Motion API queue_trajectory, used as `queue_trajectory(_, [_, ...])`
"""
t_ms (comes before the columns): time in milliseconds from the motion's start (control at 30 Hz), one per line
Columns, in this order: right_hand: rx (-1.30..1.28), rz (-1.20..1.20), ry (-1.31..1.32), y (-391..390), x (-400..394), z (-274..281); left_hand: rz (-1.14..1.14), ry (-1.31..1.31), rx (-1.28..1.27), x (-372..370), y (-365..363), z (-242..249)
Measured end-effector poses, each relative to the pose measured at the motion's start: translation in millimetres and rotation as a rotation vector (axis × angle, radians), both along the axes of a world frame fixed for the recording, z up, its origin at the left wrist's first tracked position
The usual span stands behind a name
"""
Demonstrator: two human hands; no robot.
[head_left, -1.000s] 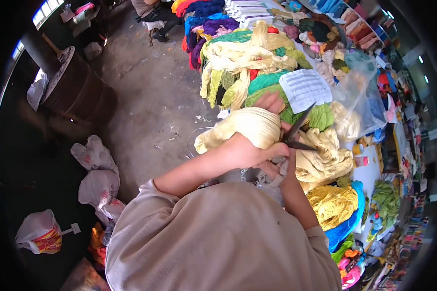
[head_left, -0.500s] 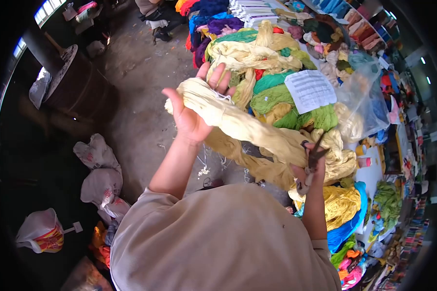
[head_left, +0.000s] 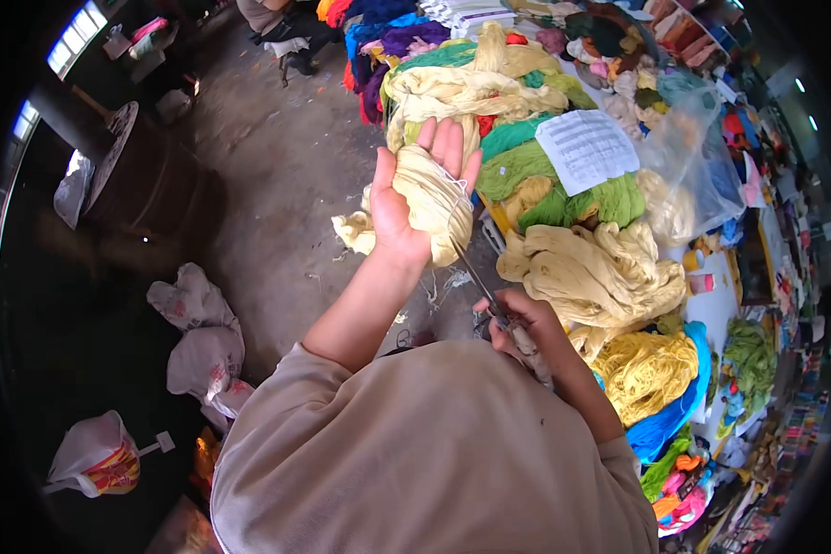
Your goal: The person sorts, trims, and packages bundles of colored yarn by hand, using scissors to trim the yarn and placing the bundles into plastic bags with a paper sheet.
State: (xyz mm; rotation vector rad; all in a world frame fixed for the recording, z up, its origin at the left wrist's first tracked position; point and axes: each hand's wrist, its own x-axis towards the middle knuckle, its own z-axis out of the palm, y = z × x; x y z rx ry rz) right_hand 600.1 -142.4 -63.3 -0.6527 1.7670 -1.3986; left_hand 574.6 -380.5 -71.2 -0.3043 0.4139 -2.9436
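A cream yarn skein [head_left: 427, 189] hangs over my left hand [head_left: 402, 208], whose fingers are spread upward with the palm showing. A thin white tie goes round the skein. My right hand [head_left: 517, 328] is closed on a pair of scissors [head_left: 475, 277] with wrapped handles; the dark blades point up to the skein's lower right edge, by the tie. Right of the hands, a beige yarn bundle [head_left: 596, 272] lies on the table, with a yellow yarn pile [head_left: 651, 374] below it.
Coloured yarn, a printed sheet [head_left: 588, 150] and a clear plastic bag [head_left: 692, 171] lie on the table. A large brown drum [head_left: 157, 180] stands at the left, above white sacks [head_left: 203, 355]. Part of another person [head_left: 272, 18] shows at the top.
The cream skein is now bunched at my left hand, off the table pile. My right hand has moved left and down, and the scissors now point up at the skein.
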Motion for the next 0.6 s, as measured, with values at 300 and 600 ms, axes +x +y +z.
queue_trajectory(300, [-0.02,0.028,-0.119,-8,-13,-10,0.064,-0.133,-0.024,6,-2,7])
queue_trajectory(600, [-0.007,-0.002,-0.013,2,-12,-18,0.075,-0.165,-0.045,9,-1,0])
